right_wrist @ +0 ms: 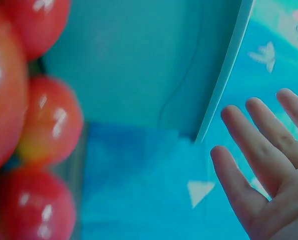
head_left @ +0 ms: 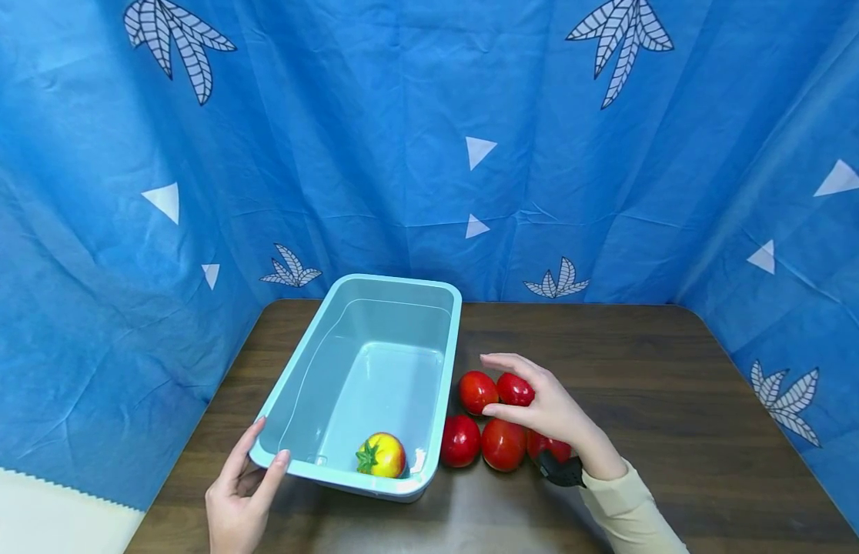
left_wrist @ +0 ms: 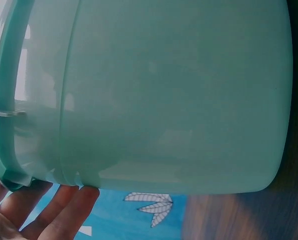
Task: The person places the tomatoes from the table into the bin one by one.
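Note:
A light teal plastic tub [head_left: 439,400] stands on the left half of the table. My left hand [head_left: 242,485] grips its near left corner, thumb at the rim and fingers against the outside wall; the left wrist view shows those fingertips [left_wrist: 89,192] touching the wall. Inside the tub, near its front, lies a yellow-red fruit [head_left: 389,454] with green leaves. Several glossy red round fruits [head_left: 504,445] sit close together right of the tub. My right hand [head_left: 533,396] is over them, its thumb and fingers spread and holding nothing; the right wrist view shows its fingers [right_wrist: 258,150] apart.
The dark wooden table [head_left: 665,400] extends to the right of the fruits. Blue cloth [head_left: 416,154] with leaf and triangle prints hangs behind the table and along both sides. A black band [head_left: 561,469] is at my right wrist.

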### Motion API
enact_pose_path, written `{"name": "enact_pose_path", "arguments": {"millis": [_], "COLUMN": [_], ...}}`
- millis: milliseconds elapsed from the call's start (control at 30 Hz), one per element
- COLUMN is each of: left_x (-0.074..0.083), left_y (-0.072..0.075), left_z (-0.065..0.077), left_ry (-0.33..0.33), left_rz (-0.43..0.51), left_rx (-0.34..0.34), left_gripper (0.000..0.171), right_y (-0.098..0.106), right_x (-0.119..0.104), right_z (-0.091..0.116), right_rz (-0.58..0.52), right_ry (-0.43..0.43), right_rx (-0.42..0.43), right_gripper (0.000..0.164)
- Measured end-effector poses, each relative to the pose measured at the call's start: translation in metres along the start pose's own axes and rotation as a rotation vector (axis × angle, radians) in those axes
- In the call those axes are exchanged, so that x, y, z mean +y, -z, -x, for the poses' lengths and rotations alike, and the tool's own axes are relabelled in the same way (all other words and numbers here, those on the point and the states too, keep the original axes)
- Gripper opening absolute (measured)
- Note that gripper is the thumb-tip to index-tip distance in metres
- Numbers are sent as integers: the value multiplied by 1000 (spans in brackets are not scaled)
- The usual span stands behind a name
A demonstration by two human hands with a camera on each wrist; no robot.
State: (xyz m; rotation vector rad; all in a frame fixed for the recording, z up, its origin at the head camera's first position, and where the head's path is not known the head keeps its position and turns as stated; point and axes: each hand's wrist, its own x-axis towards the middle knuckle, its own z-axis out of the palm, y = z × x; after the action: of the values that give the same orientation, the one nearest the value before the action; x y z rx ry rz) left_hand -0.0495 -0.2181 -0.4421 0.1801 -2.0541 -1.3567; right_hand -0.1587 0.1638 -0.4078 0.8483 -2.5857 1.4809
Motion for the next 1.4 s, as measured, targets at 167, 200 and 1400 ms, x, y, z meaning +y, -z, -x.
{"name": "enact_pose_path", "arguments": {"millis": [167, 200, 1400], "left_x": [0, -1, -2], "left_y": [0, 0, 1], "left_z": [0, 0, -1], "left_ry": [-5, -6, -16], "left_rz": [-5, -6, 7], "left_rx": [-3, -3, -13], "left_gripper": [57, 57, 57], "right_y": [13, 15, 8], "right_x": [24, 29, 112], "right_z": [13, 16, 28], "right_rz": [30, 29, -112], "right_ry": [-48, -59, -363], "right_rx": [95, 115, 44], "right_gripper": [63, 62, 66]}}
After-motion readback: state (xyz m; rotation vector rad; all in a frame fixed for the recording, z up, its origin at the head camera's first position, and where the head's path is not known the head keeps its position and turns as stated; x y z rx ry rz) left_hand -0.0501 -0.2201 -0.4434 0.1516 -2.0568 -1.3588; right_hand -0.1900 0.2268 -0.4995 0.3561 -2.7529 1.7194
